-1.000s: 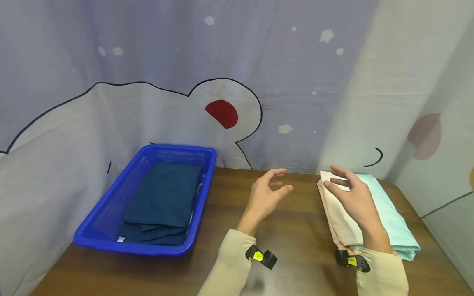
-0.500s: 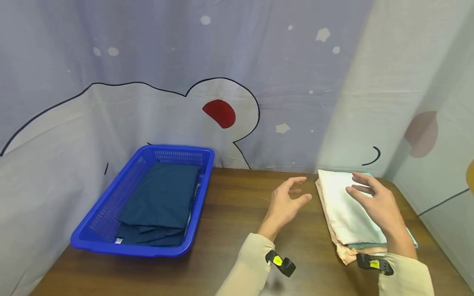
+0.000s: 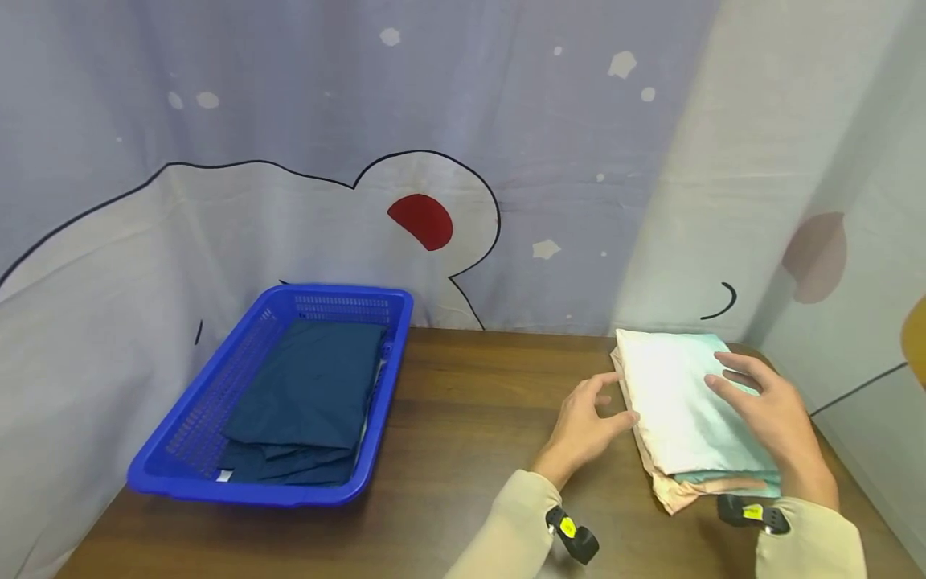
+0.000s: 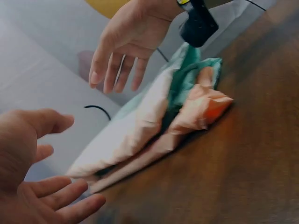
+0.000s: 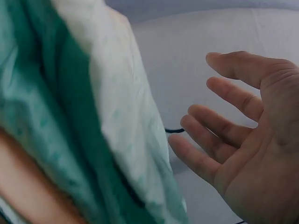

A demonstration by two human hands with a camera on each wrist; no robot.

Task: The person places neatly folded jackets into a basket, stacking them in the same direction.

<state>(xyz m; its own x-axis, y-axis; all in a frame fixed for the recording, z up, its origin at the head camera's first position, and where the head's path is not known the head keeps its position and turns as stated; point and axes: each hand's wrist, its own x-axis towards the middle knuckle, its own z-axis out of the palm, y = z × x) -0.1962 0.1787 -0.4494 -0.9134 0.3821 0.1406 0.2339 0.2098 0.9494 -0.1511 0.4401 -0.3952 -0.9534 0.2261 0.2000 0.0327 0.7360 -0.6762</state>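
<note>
A folded garment (image 3: 669, 402), pale peach and mint green in shiny fabric, lies on the right side of the wooden table. My left hand (image 3: 584, 426) is at its left edge, thumb and fingers spread apart with nothing between them. Over its right side is my right hand (image 3: 777, 414), fingers loosely bent and holding nothing. From the left wrist view, the garment (image 4: 140, 126) shows its stacked layers, with an orange-peach corner sticking out at the near end. In the right wrist view the green and whitish folds (image 5: 117, 93) stand apart from the fingertips.
A blue plastic basket (image 3: 260, 494) stands on the left of the table (image 3: 463, 450), holding folded dark blue cloth (image 3: 311, 386). Behind the table and along its sides hangs a printed curtain (image 3: 564, 161).
Both hands have moved right and lower, the left reaching the garment's left edge and the right shifting to its right side. The head view has turned slightly right. The garment lies in place.
</note>
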